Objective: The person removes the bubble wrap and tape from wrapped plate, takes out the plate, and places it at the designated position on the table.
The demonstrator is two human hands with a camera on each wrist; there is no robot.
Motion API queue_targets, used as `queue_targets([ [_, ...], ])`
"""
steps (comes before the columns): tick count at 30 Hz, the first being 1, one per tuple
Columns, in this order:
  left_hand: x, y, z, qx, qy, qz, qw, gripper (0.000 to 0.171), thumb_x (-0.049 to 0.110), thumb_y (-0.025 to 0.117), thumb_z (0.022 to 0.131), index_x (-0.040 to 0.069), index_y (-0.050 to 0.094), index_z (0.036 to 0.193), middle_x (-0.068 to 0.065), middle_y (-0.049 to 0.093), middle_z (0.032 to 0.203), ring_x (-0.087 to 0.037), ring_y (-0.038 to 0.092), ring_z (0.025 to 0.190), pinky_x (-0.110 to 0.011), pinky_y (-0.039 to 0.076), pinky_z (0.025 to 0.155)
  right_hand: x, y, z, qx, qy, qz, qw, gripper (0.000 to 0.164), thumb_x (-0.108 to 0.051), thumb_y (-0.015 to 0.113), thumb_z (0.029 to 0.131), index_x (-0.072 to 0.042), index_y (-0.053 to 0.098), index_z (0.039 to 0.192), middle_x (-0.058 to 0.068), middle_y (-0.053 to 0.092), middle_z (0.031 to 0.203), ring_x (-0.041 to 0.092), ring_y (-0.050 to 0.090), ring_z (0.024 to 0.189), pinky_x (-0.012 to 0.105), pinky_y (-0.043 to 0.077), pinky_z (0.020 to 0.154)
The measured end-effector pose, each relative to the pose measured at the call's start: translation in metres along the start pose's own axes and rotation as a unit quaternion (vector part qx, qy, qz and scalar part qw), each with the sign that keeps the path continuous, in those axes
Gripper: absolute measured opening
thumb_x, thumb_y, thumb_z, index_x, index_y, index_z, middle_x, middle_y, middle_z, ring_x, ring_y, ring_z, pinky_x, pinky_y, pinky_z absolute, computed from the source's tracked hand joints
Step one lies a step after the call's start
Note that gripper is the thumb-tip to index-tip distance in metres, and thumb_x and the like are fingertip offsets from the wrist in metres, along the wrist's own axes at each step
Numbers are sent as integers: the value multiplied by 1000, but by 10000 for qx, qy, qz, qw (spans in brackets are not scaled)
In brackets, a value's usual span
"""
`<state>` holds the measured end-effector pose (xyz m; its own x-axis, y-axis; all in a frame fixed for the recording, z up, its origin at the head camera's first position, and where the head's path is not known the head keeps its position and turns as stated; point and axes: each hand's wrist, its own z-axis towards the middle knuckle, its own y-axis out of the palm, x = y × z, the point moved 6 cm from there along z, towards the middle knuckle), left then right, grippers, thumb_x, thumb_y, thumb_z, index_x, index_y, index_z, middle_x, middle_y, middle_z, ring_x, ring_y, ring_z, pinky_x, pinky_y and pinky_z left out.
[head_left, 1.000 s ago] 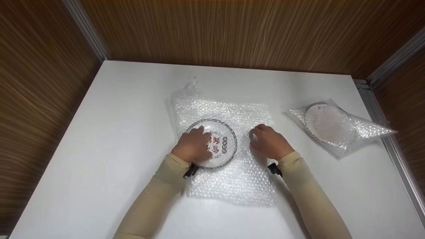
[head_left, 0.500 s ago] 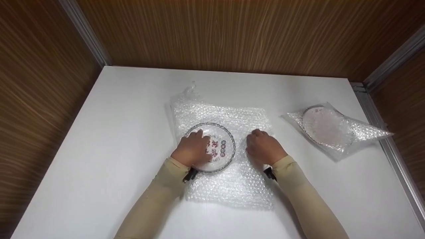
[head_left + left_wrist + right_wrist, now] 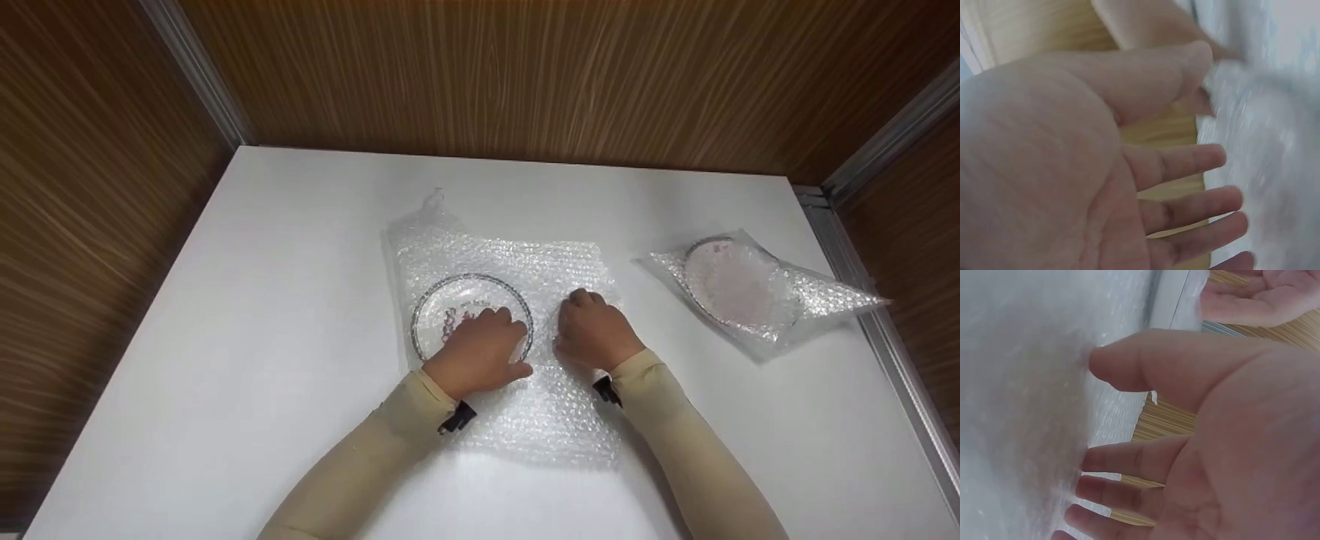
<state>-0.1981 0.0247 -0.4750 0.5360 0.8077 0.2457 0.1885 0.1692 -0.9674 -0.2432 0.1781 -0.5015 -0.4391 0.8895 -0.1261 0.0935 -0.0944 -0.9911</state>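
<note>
While your left hand (image 3: 480,351) lies flat-fingered on the plate (image 3: 471,321), pinning it, your right hand (image 3: 596,332) just beside presses the bubble wrap (image 3: 525,420) smooth with relaxed fingers.

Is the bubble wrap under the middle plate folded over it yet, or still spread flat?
Spread flat: the bubble wrap lies open under the uncovered plate.

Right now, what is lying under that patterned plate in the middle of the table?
A bubble wrap sheet lies under the patterned plate, spread on the white table. The left hand covers the plate's near part.
</note>
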Motion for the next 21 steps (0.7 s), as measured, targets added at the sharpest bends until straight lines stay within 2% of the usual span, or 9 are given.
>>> queue_targets([
  [3,11,8,6,157,-10,400,9991,48,50,74,92,7,69,114,-10,65,107,-28,63,97,-42,55,79,-1,0,1,-30,24,-58,10000,29,-16,68,84,10,67,98,28,63,117,48,62,106,58,59,76],
  [5,15,12,9,230,-161,529,9982,52,51,73,92,7,68,119,-10,67,110,-28,64,99,-41,55,82,-1,0,2,-57,39,-32,10000,30,-20,70,85,8,68,96,27,63,117,47,62,105,58,59,76],
  [8,19,16,12,294,-456,606,9967,54,50,76,90,7,66,122,-10,68,112,-28,65,100,-42,56,82,-1,1,1,-97,99,139,9998,35,-32,75,87,2,67,90,25,63,119,45,62,105,58,58,79],
  [11,21,16,15,329,-649,626,9954,53,47,82,85,8,66,118,-9,69,108,-28,67,96,-42,56,78,-1,0,0,-86,105,311,9994,43,-46,77,87,-5,64,83,23,63,118,42,62,102,56,58,79],
  [13,22,13,17,402,-728,586,9948,47,40,84,84,9,66,112,-9,70,102,-27,68,90,-41,57,74,0,-1,-1,-51,83,370,9993,46,-50,76,88,-7,63,83,21,62,116,40,62,99,55,58,77],
  [18,23,0,21,783,-838,526,9920,10,20,76,90,12,71,92,-4,72,81,-24,70,72,-38,57,60,1,-5,-2,150,-26,315,9994,45,-48,77,86,-6,63,81,18,63,107,37,61,90,55,58,71],
  [21,24,-8,22,881,-857,608,9906,5,15,71,92,13,74,89,-4,73,78,-24,71,70,-39,57,57,4,-7,-1,199,17,282,9994,44,-46,79,84,-6,62,79,18,63,104,38,61,89,56,57,72],
])
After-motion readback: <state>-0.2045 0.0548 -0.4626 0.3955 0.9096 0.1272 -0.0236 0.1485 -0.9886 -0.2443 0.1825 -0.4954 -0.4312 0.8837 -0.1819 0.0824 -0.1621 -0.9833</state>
